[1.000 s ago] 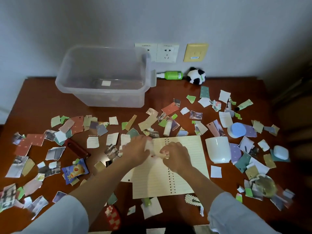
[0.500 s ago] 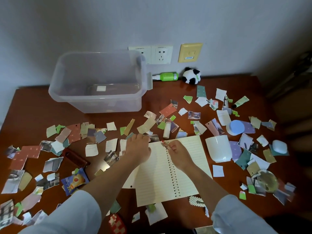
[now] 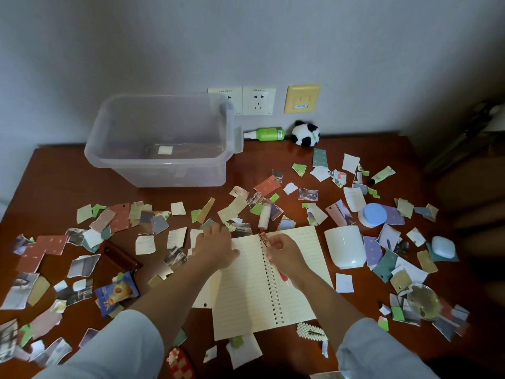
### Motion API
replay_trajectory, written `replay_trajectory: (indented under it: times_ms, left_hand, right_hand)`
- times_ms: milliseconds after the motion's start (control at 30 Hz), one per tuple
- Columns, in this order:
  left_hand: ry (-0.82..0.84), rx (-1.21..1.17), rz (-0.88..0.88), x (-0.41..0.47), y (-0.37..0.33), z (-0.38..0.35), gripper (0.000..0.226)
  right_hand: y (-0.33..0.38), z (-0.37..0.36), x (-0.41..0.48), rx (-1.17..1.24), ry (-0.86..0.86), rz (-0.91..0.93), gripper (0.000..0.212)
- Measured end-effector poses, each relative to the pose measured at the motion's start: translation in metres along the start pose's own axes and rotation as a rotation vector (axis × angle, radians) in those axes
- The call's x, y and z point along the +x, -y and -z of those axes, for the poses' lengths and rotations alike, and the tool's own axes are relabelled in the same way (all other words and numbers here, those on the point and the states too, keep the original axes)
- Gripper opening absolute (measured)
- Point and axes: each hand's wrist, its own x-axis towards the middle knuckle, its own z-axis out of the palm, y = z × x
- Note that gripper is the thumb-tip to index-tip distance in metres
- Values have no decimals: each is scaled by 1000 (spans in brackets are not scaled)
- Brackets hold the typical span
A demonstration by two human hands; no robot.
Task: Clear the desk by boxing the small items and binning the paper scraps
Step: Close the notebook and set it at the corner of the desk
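Left hand [image 3: 218, 248] palm-down on left page of cream lined spiral notebook [image 3: 246, 291]; fingers tucked, cannot tell if gripping. Right hand [image 3: 282, 254] pinches small reddish item [image 3: 263, 237], maybe clip, at top of spiral. Hands near, not touching. Clear plastic storage box [image 3: 169, 170] at 11 o'clock from notebook. Torn paper scraps [image 3: 176, 237] all round on brown wooden surface [image 3: 54, 181]. Risk: item snags coil, tug drags notebook into white mug [image 3: 345, 247] at 3 o'clock, scatters scraps.
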Motion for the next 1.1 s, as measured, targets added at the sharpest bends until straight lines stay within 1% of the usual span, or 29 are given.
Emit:
replay_trajectory:
  times_ms: [100,267,367,433,567,633,733,833,1100]
  left_hand:
    - [13,-90,39,3,0,4,53]
    - [155,-388,19,0,3,18,29]
    - [118,-376,-47,-3,3,28,25]
    - [100,-362,-97,-2,3,33,19]
    - [39,-314,-113,-5,-4,41,20]
    - [-12,-292,-101,-6,-8,43,19]
    - [-48,-305,-90,-7,-11,46,15]
    - [-58,-321,-83,-7,-14,48,17]
    - [-40,-383,-52,-6,-23,52,16]
  right_hand:
    - [-1,-1,-1,-16,-3,-7,14]
    - [-1,0,0,-38,-4,-13,12]
    - [2,0,0,-31,-35,27,11]
    - [9,1,-1,17,-68,47,12]
    - [23,0,5,185,-63,9,16]
    - [28,-2,11,219,-58,-18,19]
    - [34,-7,17,219,-52,-36,20]
    - [38,-11,19,197,-41,-23,20]
    - [44,-9,21,133,-43,-4,24]
